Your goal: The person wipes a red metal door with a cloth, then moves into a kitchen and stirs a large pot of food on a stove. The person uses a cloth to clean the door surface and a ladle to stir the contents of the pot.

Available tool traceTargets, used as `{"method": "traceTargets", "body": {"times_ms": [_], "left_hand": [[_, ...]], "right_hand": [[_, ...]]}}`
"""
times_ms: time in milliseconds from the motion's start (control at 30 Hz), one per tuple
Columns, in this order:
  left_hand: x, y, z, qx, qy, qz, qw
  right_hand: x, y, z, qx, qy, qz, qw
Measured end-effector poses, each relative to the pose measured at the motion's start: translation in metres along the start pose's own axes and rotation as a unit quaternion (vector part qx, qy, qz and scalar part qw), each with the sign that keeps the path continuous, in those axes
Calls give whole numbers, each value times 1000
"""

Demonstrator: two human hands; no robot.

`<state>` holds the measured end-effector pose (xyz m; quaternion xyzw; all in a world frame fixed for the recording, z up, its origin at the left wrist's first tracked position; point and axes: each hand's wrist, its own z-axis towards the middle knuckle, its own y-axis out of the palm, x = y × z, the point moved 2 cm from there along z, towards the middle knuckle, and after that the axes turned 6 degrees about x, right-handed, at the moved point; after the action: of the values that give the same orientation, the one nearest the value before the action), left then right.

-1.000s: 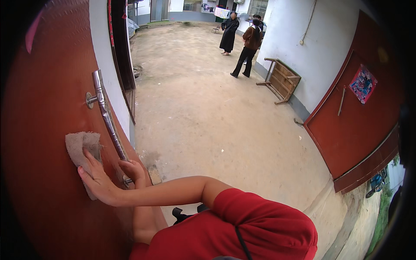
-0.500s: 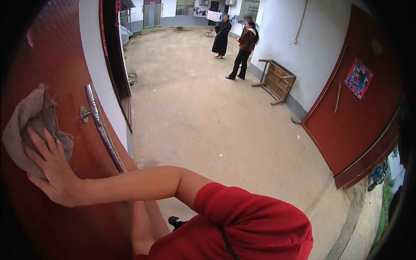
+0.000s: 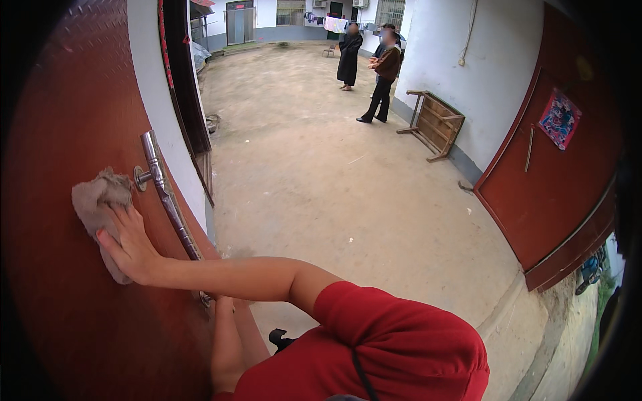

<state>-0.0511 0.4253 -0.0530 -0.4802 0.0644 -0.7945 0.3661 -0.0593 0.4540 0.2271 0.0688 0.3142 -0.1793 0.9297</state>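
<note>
My right arm, in a red short sleeve, reaches across to the left. My right hand [image 3: 137, 250] presses a grey-beige rag [image 3: 93, 200] against a red metal door [image 3: 73, 314], thumb apart and fingers over the cloth. The rag is bunched at its top, close beside the mount of a long shiny metal door handle [image 3: 164, 187]. Below my right forearm, my left hand [image 3: 223, 305] is at the handle's lower end and appears closed round it. The forearm hides part of that hand and of the handle.
A second red door [image 3: 535, 194] with a colourful poster stands at the right. A wooden table [image 3: 438, 127] lies on its side against the white wall. Several people [image 3: 382, 73] stand farther back in the concrete yard [image 3: 301, 180]. A dark doorway [image 3: 184, 87] adjoins my door.
My right hand and the rag have moved right and somewhat down across the door, closer to the handle. The view has shifted slightly, and my left hand now shows at the handle's lower end.
</note>
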Motion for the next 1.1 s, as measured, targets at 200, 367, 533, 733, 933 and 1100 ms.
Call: {"method": "traceTargets", "body": {"times_ms": [200,367,533,733,933,1100], "left_hand": [[-20,12,2,-47,-20,-210,976],[-12,10,-1,-26,-5,-94,995],[-26,13,-2,23,32,28,999],[-48,34,1,30,67,118,990],[-31,9,-5,6,54,19,998],[-34,-12,-6,12,32,-13,999]], "right_hand": [[-69,9,80,20,-28,58,998],[-117,21,-32,-85,-291,41,952],[-55,4,-153,-182,-329,30,926],[32,-14,-174,-160,65,-61,983],[39,0,-134,10,211,43,976],[-32,-16,-210,-200,12,-1,980]]}}
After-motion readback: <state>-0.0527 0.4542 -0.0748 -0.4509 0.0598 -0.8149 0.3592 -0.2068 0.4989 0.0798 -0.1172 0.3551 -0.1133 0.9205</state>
